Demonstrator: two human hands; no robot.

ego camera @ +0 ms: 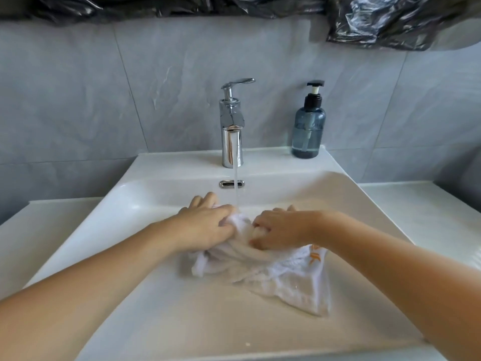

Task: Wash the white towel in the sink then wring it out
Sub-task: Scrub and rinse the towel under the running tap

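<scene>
Over on the left, the person's left hand (208,225) is down in the white ceramic sink (109,230), fingers curled into a bunched fold of the white towel (273,272) and gripping it, apparently to keep that wad pinned right under the flow. Moving to the middle, a thin, steady stream of water (236,188) drops from the chrome faucet (231,131), its lever handle tipped up, and lands on the towel just between the two hands, right where the cloth is gathered highest, which looks like the reason the hands sit so close together there. Behind the stream, a small oval overflow slot (231,183) shines in the basin's back wall. On to the right hand (276,233): it is clenched on the neighbouring fold, knuckles up, fingers buried in ropey, sodden ridges of fabric, so both hands are clamped on cloth and look set to rub one handful against the other. The towel itself lies in the basin bottom, soft, wrinkled and soaked looking, its loose tail spreading flat toward the right with an orange mark (313,256) near one edge. Washing looks well under way; wringing is not yet begun. Far right on the sink ledge stands a translucent blue-grey pump bottle (308,131) with a black pump head, close at hand for soap.
</scene>
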